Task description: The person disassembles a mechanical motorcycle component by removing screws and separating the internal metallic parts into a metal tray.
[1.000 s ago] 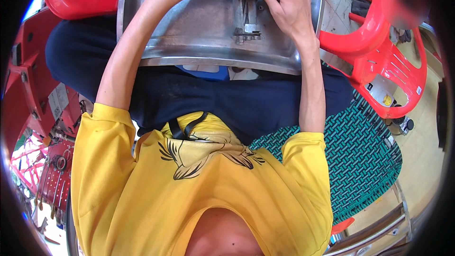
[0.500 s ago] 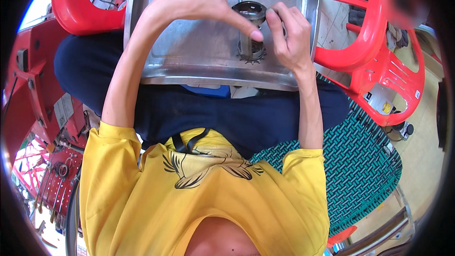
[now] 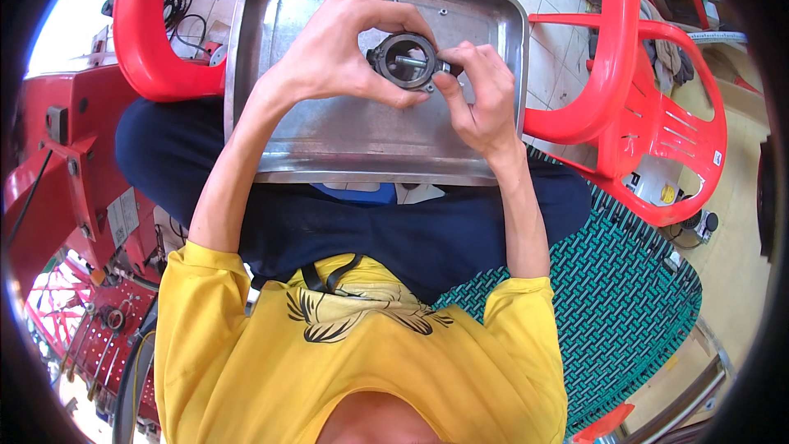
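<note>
A dark, round metal part [image 3: 380, 58] with a wide open ring at its top is held over a shallow steel tray [image 3: 362, 156]. Through the ring a shiny rod-like piece [image 3: 411, 62] shows inside. My left hand [image 3: 345, 53] curves round the part from the left, thumb along its near side and fingers over its far side. At the ring's right edge, my right hand [image 3: 481, 94] pinches a small metal piece [image 3: 444, 67] between thumb and forefinger; its exact kind is too small to tell. Whether that piece is fixed to the ring I cannot tell.
The tray lies across my lap, with a small fastener [image 3: 443, 11] near its far edge. Red plastic chairs [image 3: 625, 74] stand at both sides. A red metal machine frame [image 3: 74, 131] is at the left, and a green woven seat [image 3: 625, 296] is under me.
The part has tilted from showing its length and toothed end to showing its open ring. My left fingers have closed round it, and my right fingertips have come to the ring's edge.
</note>
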Demonstrator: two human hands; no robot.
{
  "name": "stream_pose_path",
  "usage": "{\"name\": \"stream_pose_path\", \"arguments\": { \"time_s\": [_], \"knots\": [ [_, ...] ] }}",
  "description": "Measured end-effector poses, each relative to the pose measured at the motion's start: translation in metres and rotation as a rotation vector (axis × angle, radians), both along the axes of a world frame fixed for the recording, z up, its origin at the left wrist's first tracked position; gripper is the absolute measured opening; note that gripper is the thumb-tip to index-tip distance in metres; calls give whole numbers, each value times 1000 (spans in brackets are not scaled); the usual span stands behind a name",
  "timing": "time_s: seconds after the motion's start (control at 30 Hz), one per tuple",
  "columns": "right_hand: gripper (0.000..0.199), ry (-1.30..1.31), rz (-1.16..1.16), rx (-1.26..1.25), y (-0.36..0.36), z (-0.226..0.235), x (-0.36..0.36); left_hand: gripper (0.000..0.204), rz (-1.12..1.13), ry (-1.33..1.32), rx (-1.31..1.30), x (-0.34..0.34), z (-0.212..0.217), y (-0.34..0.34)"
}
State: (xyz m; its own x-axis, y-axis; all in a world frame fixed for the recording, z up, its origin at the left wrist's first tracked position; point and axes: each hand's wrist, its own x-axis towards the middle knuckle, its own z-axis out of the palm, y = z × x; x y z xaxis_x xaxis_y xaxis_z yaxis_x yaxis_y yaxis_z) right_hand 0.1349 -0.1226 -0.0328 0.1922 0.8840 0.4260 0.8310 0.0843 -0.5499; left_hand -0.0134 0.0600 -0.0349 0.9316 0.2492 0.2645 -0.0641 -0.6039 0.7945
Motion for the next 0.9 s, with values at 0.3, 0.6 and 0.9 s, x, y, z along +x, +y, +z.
{"name": "stream_pose_path", "arguments": {
  "time_s": [0.3,0.6,0.9],
  "knots": [
    [14,-45,-63,-108,7,-1,2,49,187,-25,-31,-2,-7,-13],
    [18,-137,-171,-187,15,-13,11,46,398,-62,101,-11,-16,-6],
    [17,-162,-102,-212,15,0,5,51,446,35,112,-20,-20,0]
  ]
}}
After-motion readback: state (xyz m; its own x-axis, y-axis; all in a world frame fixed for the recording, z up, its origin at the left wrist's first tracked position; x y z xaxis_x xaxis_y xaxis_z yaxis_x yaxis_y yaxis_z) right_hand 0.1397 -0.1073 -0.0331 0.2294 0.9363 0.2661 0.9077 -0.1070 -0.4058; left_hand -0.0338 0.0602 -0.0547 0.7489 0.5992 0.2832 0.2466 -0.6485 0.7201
